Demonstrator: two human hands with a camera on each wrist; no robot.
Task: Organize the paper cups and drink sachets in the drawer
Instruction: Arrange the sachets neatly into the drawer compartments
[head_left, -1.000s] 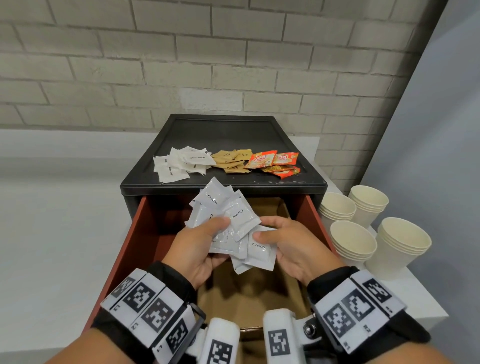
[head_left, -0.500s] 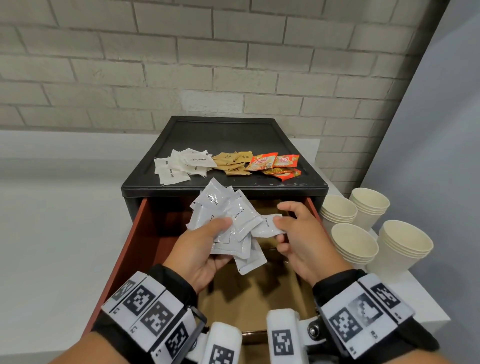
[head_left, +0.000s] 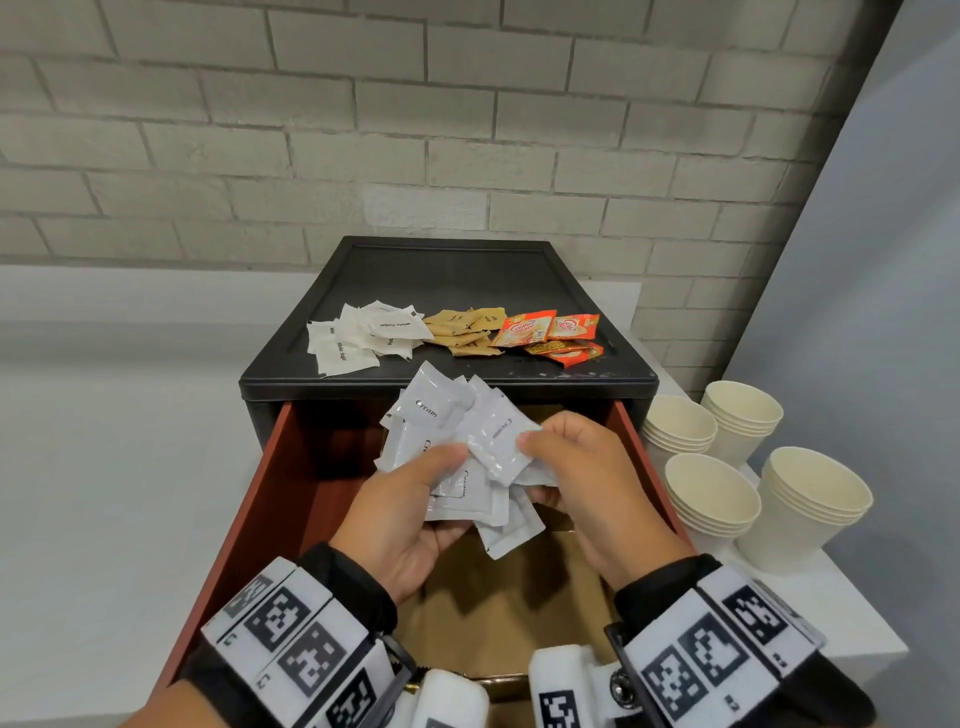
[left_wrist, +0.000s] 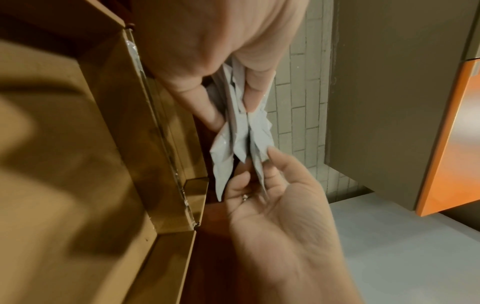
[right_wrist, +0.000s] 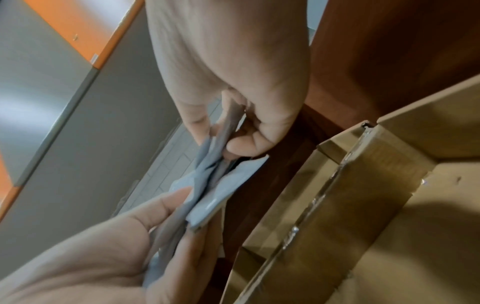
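My left hand (head_left: 415, 499) grips a fanned bundle of white cream sachets (head_left: 441, 410) over the open drawer (head_left: 260, 493), thumb on top. My right hand (head_left: 571, 467) pinches the bundle's right edge between thumb and fingers. In the left wrist view, the left hand (left_wrist: 233, 115) and right hand (left_wrist: 259, 174) both hold the sachets (left_wrist: 233, 144). The right wrist view shows the right hand (right_wrist: 221, 139) and left hand (right_wrist: 187, 205) on the sachets (right_wrist: 221, 191). Stacks of cream-coloured paper cups (head_left: 711, 493) stand to the right of the cabinet.
On the black cabinet top (head_left: 447, 280) lie white sugar sachets (head_left: 358, 338), brown sachets (head_left: 465, 332) and orange sachets (head_left: 550, 335). A cardboard box (head_left: 493, 597) lines the drawer below my hands. A brick wall stands behind, a grey wall to the right.
My right hand brought a sachet from the bundle's lower right up to its right side, then in against the fan. My left hand kept its hold and barely moved.
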